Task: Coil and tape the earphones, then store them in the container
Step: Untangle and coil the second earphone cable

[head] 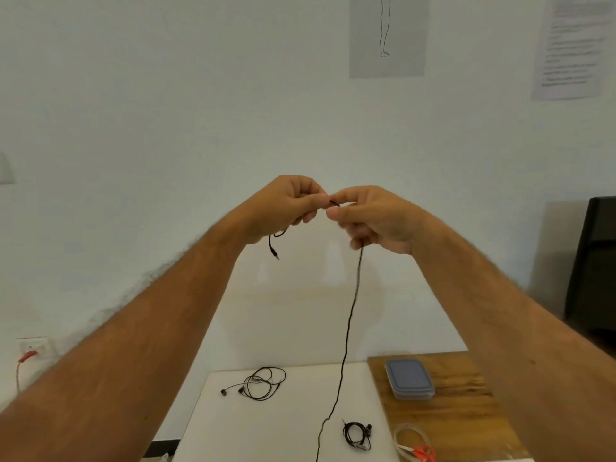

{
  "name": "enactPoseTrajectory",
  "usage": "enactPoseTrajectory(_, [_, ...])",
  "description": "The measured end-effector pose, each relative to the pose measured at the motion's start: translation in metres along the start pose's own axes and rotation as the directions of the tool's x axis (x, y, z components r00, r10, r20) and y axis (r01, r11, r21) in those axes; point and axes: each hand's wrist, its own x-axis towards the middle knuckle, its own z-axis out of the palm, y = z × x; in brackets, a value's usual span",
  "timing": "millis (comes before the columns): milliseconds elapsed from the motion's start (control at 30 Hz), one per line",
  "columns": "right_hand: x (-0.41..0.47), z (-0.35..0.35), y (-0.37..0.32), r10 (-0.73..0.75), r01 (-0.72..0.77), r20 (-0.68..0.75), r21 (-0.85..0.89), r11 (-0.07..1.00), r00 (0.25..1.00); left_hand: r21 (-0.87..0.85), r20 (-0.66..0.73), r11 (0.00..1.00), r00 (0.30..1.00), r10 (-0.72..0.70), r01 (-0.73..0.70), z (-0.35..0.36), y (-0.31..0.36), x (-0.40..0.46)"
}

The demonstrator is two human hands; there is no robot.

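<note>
Here I see the container [409, 379], a clear tub under a grey-blue lid, resting closed on the wooden board [443, 411]; its contents cannot be made out. Raised before the wall, my left hand [283, 208] and right hand [373, 218] meet fingertip to fingertip, each curled and pinching the black earphone cable [350, 315]. The plug end [275, 250] dangles below the left hand; the long run drops from the right hand to the white table [266, 428]. On that table lie a loose earphone set [260, 383] and a coiled set [357, 435]. Scissors [418, 451] rest on the board's near edge.
</note>
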Motion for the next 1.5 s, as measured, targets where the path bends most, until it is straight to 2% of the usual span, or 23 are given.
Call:
enactPoseTrajectory(100, [0.003,-0.007,-0.008,-0.054,0.025,-0.178,-0.162,0.986,0.982,-0.028,-0.049,0.998,0.997,-0.052,0.050,-0.005,-0.012,-0.004])
enactPoseTrajectory(167, [0.002,-0.018,-0.014,-0.131,0.084,-0.275,-0.175,0.981,0.952,-0.071,-0.060,0.993,0.994,-0.096,0.091,-0.012,-0.025,-0.009])
enactPoseTrajectory(300, [-0.001,-0.047,-0.020,-0.257,0.167,-0.485,-0.222,0.961,0.836,-0.142,-0.020,0.972,0.981,-0.191,0.186,-0.030,-0.053,-0.023])
enactPoseTrajectory(400, [-0.001,-0.062,-0.018,-0.281,0.127,-0.542,-0.304,0.944,0.792,-0.082,0.010,0.965,0.968,-0.250,0.250,-0.038,-0.065,-0.032])
enactPoseTrajectory(467, [-0.001,-0.066,-0.016,-0.275,0.110,-0.517,-0.326,0.939,0.810,-0.082,-0.034,0.967,0.969,-0.245,0.241,-0.043,-0.066,-0.033])
enactPoseTrajectory(600, [0.002,-0.067,-0.016,-0.197,0.113,-0.369,-0.237,0.965,0.908,-0.171,-0.175,0.963,0.956,-0.237,0.208,-0.053,-0.068,-0.031])
enactPoseTrajectory(667, [0.003,-0.065,-0.019,-0.190,0.113,-0.332,-0.237,0.965,0.924,-0.209,-0.210,0.957,0.946,-0.247,0.203,-0.056,-0.074,-0.032])
enactPoseTrajectory(733, [0.007,-0.065,-0.019,-0.228,0.131,-0.362,-0.274,0.953,0.904,-0.242,-0.227,0.950,0.941,-0.252,0.196,-0.056,-0.077,-0.032])
enactPoseTrajectory(800, [0.012,-0.068,-0.015,-0.316,0.139,-0.449,-0.383,0.913,0.836,-0.269,-0.240,0.945,0.937,-0.252,0.185,-0.054,-0.078,-0.032])
enactPoseTrajectory(867, [0.015,-0.075,-0.012,-0.384,0.099,-0.500,-0.505,0.858,0.776,-0.294,-0.258,0.939,0.931,-0.257,0.178,-0.054,-0.077,-0.031])
enactPoseTrajectory(900, [0.015,-0.079,-0.011,-0.387,0.076,-0.505,-0.530,0.844,0.771,-0.309,-0.260,0.934,0.929,-0.264,0.178,-0.054,-0.077,-0.031])
enactPoseTrajectory(1000, [0.015,-0.082,-0.004,-0.268,0.049,-0.459,-0.435,0.899,0.847,-0.371,-0.221,0.909,0.933,-0.283,0.188,-0.052,-0.071,-0.029])
enactPoseTrajectory(1100, [0.017,-0.066,0.000,-0.150,0.025,-0.370,-0.323,0.946,0.917,-0.421,-0.119,0.885,0.955,-0.270,0.198,-0.040,-0.059,-0.024])
enactPoseTrajectory(1267, [0.025,-0.051,-0.012,-0.068,-0.004,-0.310,-0.226,0.974,0.948,-0.525,0.044,0.836,0.985,-0.164,0.163,-0.019,-0.034,-0.015])
enactPoseTrajectory(1367, [0.026,-0.043,-0.009,0.047,-0.109,-0.249,-0.240,0.965,0.967,-0.635,0.039,0.761,0.989,-0.142,0.134,-0.017,-0.012,-0.008])
enactPoseTrajectory(1500, [0.024,-0.028,0.011,0.164,-0.187,-0.131,-0.188,0.964,0.978,-0.712,0.019,0.686,0.981,-0.192,0.148,-0.015,0.004,0.004])
